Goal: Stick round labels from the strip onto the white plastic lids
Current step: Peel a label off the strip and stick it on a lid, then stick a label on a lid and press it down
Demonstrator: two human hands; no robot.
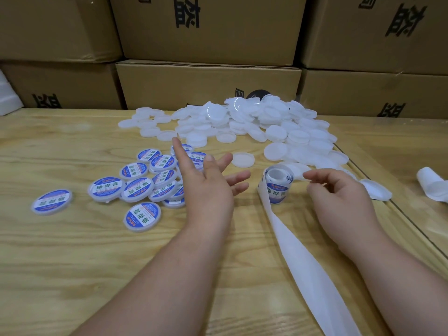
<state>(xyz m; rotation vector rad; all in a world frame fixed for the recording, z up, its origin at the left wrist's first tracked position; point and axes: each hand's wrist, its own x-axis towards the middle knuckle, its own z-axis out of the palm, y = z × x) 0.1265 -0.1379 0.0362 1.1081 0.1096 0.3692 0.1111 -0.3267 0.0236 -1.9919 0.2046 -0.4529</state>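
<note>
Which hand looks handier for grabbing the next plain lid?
Probably the left hand: open, empty, fingers spread beside the lone blank lid. The right hand hovers curled by the label roll.

We read 助焊膏 on the round label [277, 191] still on the strip [312, 270]. The labelled lids [141, 217] at nine o'clock show it upside down. The cardboard boxes [208, 27] at twelve o'clock carry 益, inverted.

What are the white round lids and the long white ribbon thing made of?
The unlabelled lids look like milky, slightly see-through plastic with a smooth moulded rim. The label strip seems to be thin glossy backing paper: it curls, twists and lies limp on the table. I can't be certain from looks alone.
</note>
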